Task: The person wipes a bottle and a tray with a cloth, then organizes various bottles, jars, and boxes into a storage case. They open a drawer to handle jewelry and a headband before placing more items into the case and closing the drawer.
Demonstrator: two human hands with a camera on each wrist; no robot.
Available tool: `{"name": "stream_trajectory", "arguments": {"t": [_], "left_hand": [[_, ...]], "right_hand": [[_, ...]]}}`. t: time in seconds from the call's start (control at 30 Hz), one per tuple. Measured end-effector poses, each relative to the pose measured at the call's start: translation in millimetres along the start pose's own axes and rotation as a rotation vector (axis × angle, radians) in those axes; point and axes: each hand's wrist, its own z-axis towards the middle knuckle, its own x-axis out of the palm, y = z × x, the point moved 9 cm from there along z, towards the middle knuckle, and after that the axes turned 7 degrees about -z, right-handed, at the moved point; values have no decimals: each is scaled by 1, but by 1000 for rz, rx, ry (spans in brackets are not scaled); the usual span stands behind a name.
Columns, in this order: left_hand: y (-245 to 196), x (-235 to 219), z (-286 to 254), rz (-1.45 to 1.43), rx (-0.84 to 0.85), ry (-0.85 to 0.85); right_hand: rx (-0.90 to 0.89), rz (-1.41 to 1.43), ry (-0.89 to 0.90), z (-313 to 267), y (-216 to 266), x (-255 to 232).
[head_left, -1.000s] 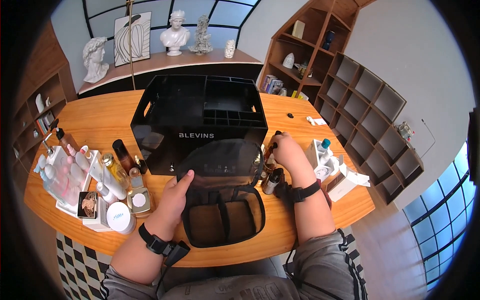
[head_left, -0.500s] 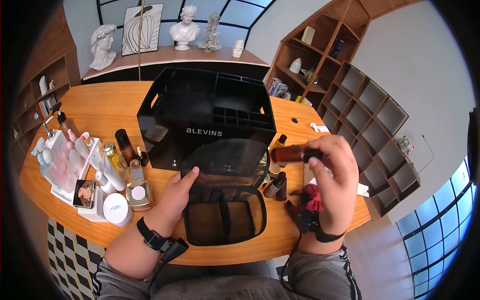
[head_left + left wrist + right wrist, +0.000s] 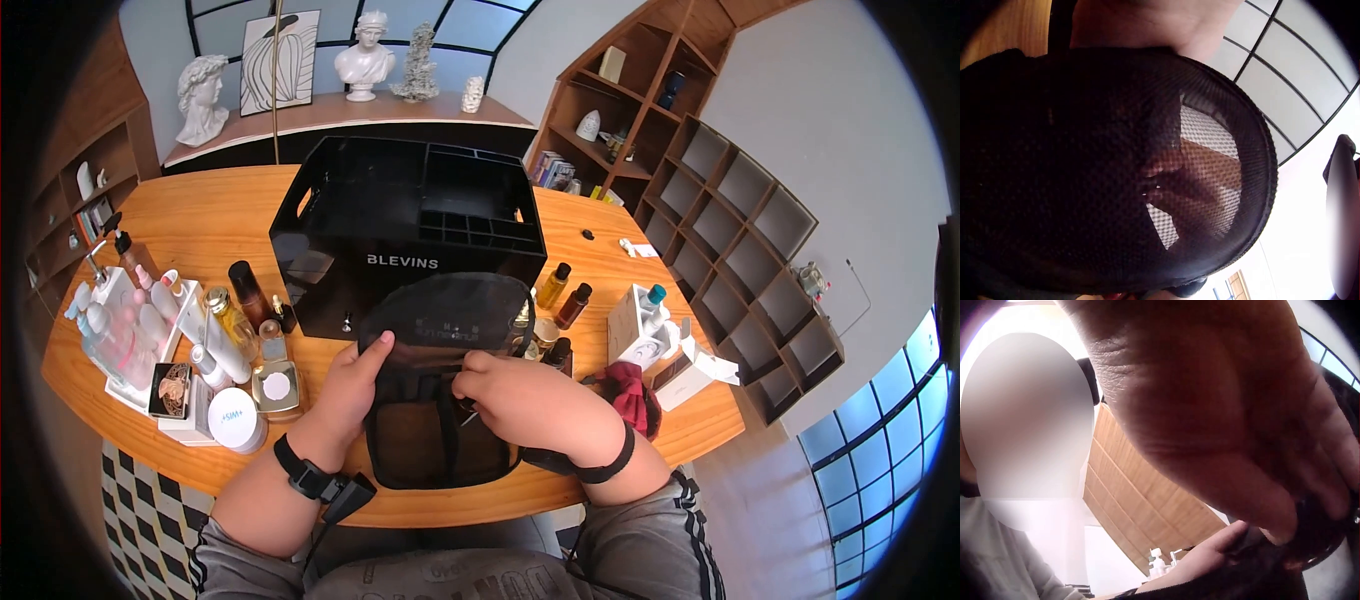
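A black mesh cosmetic pouch (image 3: pixel 402 452) with inner dividers lies unzipped at the table's near edge. My left hand (image 3: pixel 348 388) grips the left edge of its raised mesh lid (image 3: pixel 440 305), thumb on the inner side. In the left wrist view that lid (image 3: pixel 1072 162) fills most of the picture, with the right hand faintly visible through it. My right hand (image 3: pixel 535 400) is over the pouch's right part, fingers pointing down into it. Its fingertips pinch a dark glossy bottle (image 3: pixel 1319 540), mostly hidden by the hand in the head view.
A black BLEVINS organizer box (image 3: pixel 405 225) stands behind the pouch. Yellow (image 3: pixel 553 287) and amber (image 3: pixel 572 307) bottles stand to its right, near white boxes (image 3: pixel 635 325) and a dark red fabric item (image 3: pixel 630 395). At left are a white tray (image 3: pixel 130 395) of bottles and a round white jar (image 3: pixel 237 420).
My right hand lifted an amber bottle with a black cap from the right-hand group and carried it left, down into the pouch. The left hand stays on the lid.
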Motion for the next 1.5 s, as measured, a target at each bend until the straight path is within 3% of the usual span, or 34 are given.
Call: {"name": "stream_trajectory", "arguments": {"t": [0.17,0.37,0.5,0.63,0.83,0.93,1.07,1.27,1.5], "left_hand": [[1,0,0,-1,-1,8],[3,-2,1,-4,-4,-2],[1,0,-1,7,-16,-9],[5,-1,3,-17,-9,28],[8,-2,4,-47,-54,33],[5,0,2,-52,-54,34],[5,-1,-1,-31,-65,0],[8,-4,4,-28,-37,36],[2,0,0,-5,-2,17]], "right_hand": [[1,59,-36,-3,-2,-13],[159,-20,-247,-23,-32,-65],[465,-231,-241,-39,-69,-72],[710,-218,117,-40,-102,-48],[609,-150,261,-27,-122,-13],[602,-194,188,-28,-115,-23],[583,-240,-123,-45,-79,-76],[417,27,-414,-64,-33,-114],[114,-17,-211,-42,-7,-79]]}}
